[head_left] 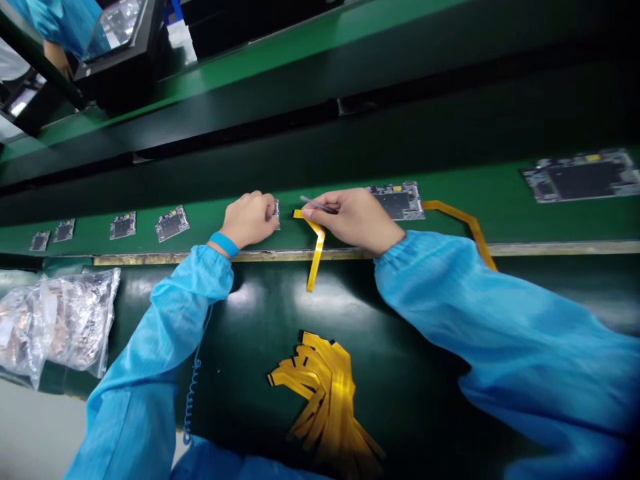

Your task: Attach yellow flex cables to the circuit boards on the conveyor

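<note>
My left hand, fingers curled, holds a small circuit board against the green belt; most of that board is hidden behind the fingers. Pinched in my right hand is a slim grey tool, its tip pointing left. An orange flat flex cable lies at my right thumb and fingertips, its dark end close to the left hand's board and its tail hanging over the belt edge. Beyond the right hand sits another circuit board, partly covered by it, with an orange flex cable running off its right side.
Several circuit boards lie along the belt to the left, and one at far right. A pile of flex cables rests in front of me. Clear bags lie left. A coiled blue cord hangs from my left wristband. Another person's sleeve shows across the line.
</note>
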The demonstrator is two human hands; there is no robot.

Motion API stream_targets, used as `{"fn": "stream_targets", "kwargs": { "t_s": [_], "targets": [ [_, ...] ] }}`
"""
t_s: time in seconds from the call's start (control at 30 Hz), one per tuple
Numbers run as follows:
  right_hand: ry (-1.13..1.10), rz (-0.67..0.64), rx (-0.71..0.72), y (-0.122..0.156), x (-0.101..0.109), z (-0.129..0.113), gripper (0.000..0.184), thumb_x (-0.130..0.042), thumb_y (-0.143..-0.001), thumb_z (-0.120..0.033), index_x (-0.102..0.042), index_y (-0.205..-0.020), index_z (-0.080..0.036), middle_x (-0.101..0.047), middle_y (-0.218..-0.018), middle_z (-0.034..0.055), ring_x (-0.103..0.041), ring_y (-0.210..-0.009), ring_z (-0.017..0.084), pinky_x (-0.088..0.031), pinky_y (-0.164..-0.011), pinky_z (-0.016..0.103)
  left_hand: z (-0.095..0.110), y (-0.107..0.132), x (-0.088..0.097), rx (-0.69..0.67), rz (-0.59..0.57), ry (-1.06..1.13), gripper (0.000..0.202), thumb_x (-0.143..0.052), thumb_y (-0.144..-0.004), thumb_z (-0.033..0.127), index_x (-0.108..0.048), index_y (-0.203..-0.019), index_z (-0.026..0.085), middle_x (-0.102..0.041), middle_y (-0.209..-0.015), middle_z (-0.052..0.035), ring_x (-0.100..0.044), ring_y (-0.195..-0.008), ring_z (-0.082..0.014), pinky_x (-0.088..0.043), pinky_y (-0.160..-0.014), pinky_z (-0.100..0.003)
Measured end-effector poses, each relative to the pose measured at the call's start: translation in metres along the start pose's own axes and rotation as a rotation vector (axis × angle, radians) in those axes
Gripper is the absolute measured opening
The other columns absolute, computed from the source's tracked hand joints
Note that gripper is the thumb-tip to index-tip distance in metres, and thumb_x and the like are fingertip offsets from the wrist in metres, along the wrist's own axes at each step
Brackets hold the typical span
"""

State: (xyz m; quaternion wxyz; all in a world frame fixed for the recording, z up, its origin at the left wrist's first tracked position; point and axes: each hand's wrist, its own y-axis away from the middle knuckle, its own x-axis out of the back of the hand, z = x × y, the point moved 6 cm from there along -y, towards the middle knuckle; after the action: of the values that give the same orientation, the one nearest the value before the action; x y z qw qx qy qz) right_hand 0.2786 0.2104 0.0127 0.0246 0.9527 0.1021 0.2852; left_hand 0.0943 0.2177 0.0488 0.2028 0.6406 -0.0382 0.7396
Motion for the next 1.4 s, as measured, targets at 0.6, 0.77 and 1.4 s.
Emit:
{"fn": "stream_targets", "kwargs": {
  "t_s": [0.6, 0.77, 1.4],
  "targets": [
    [0.021, 0.022, 0.003, -0.011, 0.001, 0.02, 0.03, -0.076, -0.087, -0.049, -0.082, -0.088, -0.019, -0.079, -0.081, 0.0057, -0.07, -0.077, 0.024, -0.051, -0.064, 0.032, 0.035, -0.016, -0.015, 0.116, 0.018, 0.019, 0.016, -0.062, -0.093, 0.026, -0.074, -0.099, 0.019, -0.072, -0.108, -0.0128, -0.068, -0.107, -0.0319, -0.056, -0.089, -0.043],
    [0.014, 0.03, 0.002, -0.011, 0.005, 0.024, 0.029, -0.077, -0.086, -0.049, -0.082, -0.088, -0.02, -0.08, -0.082, 0.0053, -0.071, -0.079, 0.024, -0.052, -0.065, 0.032, 0.038, -0.018, -0.016, 0.103, 0.022, 0.017, 0.013, -0.063, -0.093, 0.027, -0.074, -0.096, 0.019, -0.072, -0.108, -0.0119, -0.069, -0.105, -0.0314, -0.057, -0.088, -0.042],
    [0.191, 0.045, -0.054, -0.009, 0.013, 0.03, 0.021, -0.076, -0.086, -0.042, -0.085, -0.092, -0.025, -0.082, -0.087, 0.0034, -0.074, -0.085, 0.025, -0.052, -0.067, 0.031, 0.029, -0.008, -0.013, -0.165, 0.09, 0.196, 0.014, -0.059, -0.087, 0.007, -0.063, -0.081, 0.019, -0.068, -0.095, -0.0069, -0.064, -0.09, -0.0212, -0.051, -0.084, -0.033]
  ]
}}
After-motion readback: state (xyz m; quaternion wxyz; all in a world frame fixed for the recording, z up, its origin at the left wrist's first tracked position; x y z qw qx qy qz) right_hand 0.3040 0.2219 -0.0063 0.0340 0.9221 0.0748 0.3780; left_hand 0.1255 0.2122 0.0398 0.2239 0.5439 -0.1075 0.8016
